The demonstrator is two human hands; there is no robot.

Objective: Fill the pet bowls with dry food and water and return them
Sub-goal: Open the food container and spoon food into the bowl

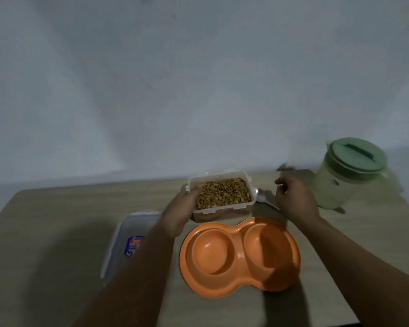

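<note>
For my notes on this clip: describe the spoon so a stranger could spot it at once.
Start at the wooden table and find the open food tub at its far edge. The spoon lies just right of it, partly under the right hand. It is the only small white utensil there.

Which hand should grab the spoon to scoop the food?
Probably the right hand: it hovers just beside the spoon and holds nothing. The left hand is busy gripping the food box.

I see a glossy orange plastic double bowl at lower centre, a clear plastic container above it, and a matt wood-look table.
</note>
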